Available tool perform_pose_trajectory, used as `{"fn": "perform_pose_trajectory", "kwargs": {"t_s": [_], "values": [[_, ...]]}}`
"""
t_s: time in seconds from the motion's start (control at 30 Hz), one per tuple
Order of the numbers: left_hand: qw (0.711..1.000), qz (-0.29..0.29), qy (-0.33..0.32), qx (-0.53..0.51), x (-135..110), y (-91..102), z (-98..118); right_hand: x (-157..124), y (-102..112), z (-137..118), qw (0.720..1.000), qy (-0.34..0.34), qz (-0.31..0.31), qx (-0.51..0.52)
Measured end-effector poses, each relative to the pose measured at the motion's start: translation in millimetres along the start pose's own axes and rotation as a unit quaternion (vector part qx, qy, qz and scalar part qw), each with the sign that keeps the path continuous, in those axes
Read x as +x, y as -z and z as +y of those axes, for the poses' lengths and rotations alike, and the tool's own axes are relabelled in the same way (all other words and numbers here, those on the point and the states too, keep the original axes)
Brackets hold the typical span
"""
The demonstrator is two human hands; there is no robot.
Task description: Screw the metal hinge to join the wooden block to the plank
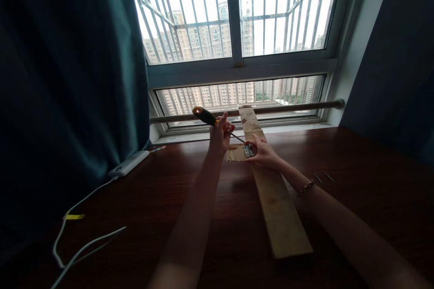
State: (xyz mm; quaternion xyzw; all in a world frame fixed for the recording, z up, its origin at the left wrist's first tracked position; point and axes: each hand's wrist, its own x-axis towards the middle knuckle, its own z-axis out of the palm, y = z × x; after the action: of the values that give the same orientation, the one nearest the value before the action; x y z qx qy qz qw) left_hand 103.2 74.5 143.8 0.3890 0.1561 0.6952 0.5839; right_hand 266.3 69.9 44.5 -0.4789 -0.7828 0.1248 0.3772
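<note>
My left hand (pixel 221 134) is closed around a screwdriver (pixel 205 116) with a black and orange handle. The screwdriver slants down to the right, and its tip reaches a small metal hinge (pixel 249 150). That hinge lies where a long wooden board (pixel 280 210) meets a short wooden piece (pixel 236 153) on its left. My right hand (pixel 262 152) rests on the board, with thumb and fingers bent round the hinge and pressing on it. Any screw under the tip is too small to make out.
Two loose screws (pixel 323 178) lie on the dark wooden tabletop (pixel 366 216) to the right. At the left are a white power bank-like box (pixel 130 163), a white cable (pixel 73 207) and a dark curtain (pixel 111 54). A rail (pixel 301 107) crosses before the window.
</note>
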Motion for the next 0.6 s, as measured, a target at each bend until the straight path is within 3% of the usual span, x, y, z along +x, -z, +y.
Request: {"fn": "perform_pose_trajectory", "kwargs": {"t_s": [0.13, 0.6], "values": [[1.000, 0.019, 0.004, 0.013, 0.6, 4.5, -10.3, -0.2, -0.1, 0.1, 1.000, -0.001, -0.004, -0.016], [1.000, -0.014, -0.003, 0.024, 2.7, 10.5, -19.9, -1.6, 3.5, -6.0, 1.000, 0.006, -0.002, -0.020]]}}
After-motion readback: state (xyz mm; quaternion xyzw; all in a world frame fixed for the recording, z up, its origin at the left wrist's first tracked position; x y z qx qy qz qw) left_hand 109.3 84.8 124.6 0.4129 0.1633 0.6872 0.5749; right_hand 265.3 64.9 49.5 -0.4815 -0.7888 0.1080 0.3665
